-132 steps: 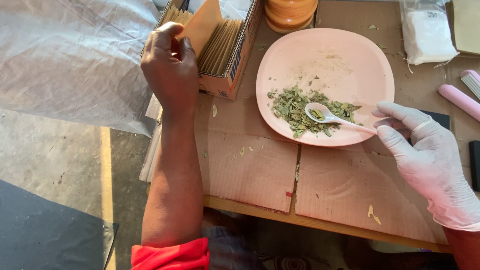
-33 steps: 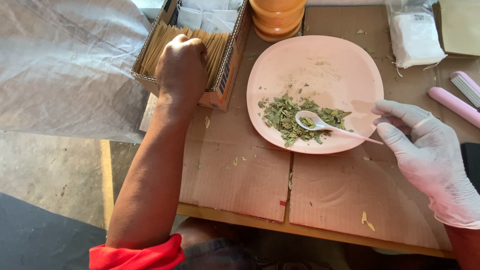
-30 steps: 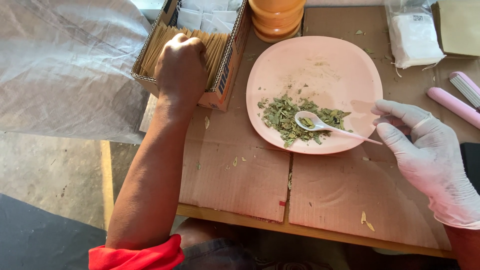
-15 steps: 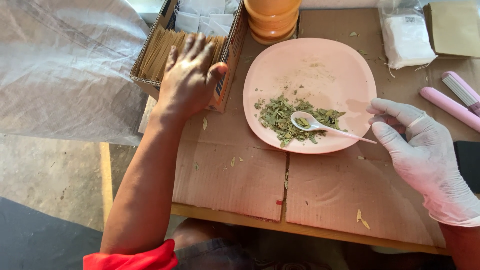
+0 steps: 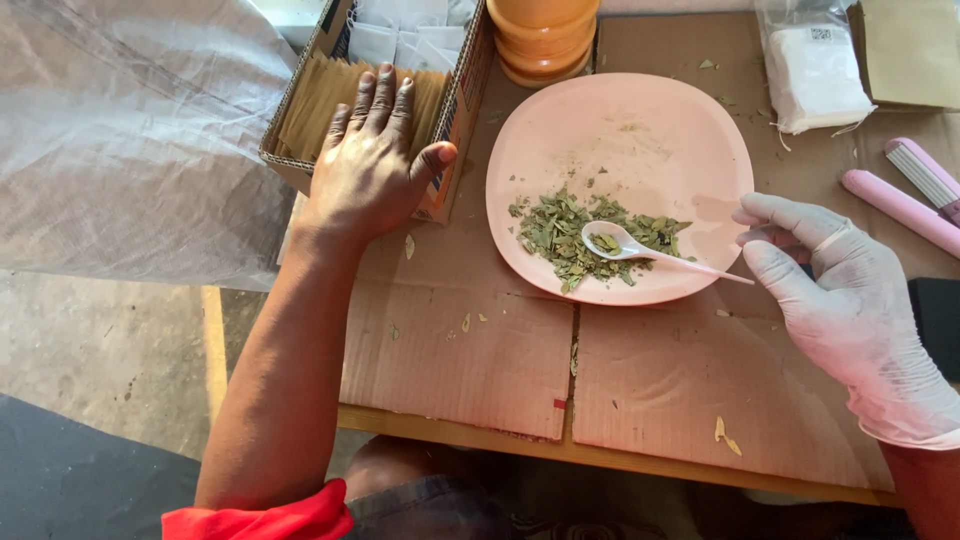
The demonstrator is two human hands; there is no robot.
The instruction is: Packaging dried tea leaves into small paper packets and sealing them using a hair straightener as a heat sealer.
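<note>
My bare left hand [image 5: 372,160] lies flat with fingers spread on the brown paper envelopes [image 5: 318,100] packed in a small cardboard box [image 5: 462,110]. It grips nothing. My right hand [image 5: 850,300], in a white glove, pinches the handle of a small white plastic spoon [image 5: 640,252]. The spoon's bowl holds a little dried green leaf and rests in the pile of crushed dried leaves [image 5: 575,232] on a pink plate [image 5: 650,120].
An orange jar [image 5: 545,35] stands behind the plate. A clear bag of white sachets [image 5: 815,70], a brown envelope [image 5: 910,50] and a pink sealing tool [image 5: 915,195] lie at right. Cardboard [image 5: 480,360] covers the table; clear plastic sheeting [image 5: 120,140] hangs at left.
My left hand dropped from holding up an envelope to a fist in the box, then opened flat on the envelopes. The right hand and spoon barely moved.
</note>
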